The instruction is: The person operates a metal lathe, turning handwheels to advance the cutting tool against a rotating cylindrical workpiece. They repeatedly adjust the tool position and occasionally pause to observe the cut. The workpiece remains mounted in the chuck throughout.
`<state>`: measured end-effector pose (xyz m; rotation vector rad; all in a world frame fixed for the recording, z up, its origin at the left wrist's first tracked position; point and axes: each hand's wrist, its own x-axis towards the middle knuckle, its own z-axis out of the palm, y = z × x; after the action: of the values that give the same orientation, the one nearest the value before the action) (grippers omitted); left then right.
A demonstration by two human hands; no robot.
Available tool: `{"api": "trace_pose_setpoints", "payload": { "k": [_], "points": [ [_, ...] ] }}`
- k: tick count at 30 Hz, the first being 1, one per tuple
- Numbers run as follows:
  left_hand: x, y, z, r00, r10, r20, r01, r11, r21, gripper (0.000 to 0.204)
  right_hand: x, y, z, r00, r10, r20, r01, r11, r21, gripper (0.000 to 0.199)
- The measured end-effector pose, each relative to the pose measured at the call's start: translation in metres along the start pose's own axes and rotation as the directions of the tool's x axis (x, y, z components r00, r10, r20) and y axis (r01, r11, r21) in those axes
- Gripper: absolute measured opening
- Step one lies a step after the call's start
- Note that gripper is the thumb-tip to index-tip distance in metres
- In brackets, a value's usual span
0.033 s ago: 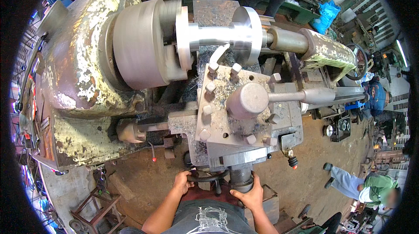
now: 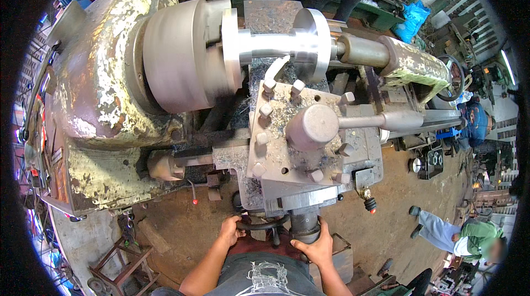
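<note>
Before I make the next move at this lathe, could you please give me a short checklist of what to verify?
1. Left hand on the handwheel: ok.
2. Right hand on the dark collar: ok.
3. Workpiece supported between chuck and tailstock: ok.
4. Chuck at standstill: not ok; its blurred edge suggests it is spinning.
5. Tool post free of chips: not ok; they lie scattered on top.
6. Cutting tool clear of the workpiece: cannot tell.
</note>
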<state>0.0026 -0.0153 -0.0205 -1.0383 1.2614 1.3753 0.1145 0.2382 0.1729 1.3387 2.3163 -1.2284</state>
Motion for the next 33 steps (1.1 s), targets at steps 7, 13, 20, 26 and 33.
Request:
{"api": "trace_pose_setpoints", "payload": {
  "k": [7, 13, 20, 26, 33],
  "points": [
    [-0.002, 0.001, -0.023, 0.97, 0.241, 0.021, -0.237, 0.926, 0.293, 0.036, 0.042, 0.08, -0.001, 0.979, -0.037, 0.2, -0.074, 0.849, 0.522, 0.078],
    [0.019, 0.012, -0.049, 0.769, 0.527, 0.361, -0.62, 0.478, 0.623, 0.032, 0.13, 0.167, 0.003, 0.928, 0.366, -0.069, -0.228, 0.703, 0.674, 0.054],
    [0.025, 0.01, -0.037, 0.618, 0.551, 0.561, -0.714, 0.094, 0.694, 0.029, 0.193, 0.194, 0.021, 0.916, 0.398, -0.056, -0.266, 0.705, 0.658, 0.04],
    [0.012, 0.012, -0.024, 0.653, 0.585, 0.481, -0.66, 0.128, 0.741, 0.02, 0.22, 0.212, 0.04, 0.861, 0.427, -0.276, -0.235, 0.815, 0.529, 0.028],
    [0.012, 0.01, -0.022, 0.648, 0.596, 0.475, -0.65, 0.108, 0.752, 0.024, 0.222, 0.219, 0.035, 0.873, 0.443, -0.206, -0.262, 0.78, 0.569, 0.029]
  ]
}}
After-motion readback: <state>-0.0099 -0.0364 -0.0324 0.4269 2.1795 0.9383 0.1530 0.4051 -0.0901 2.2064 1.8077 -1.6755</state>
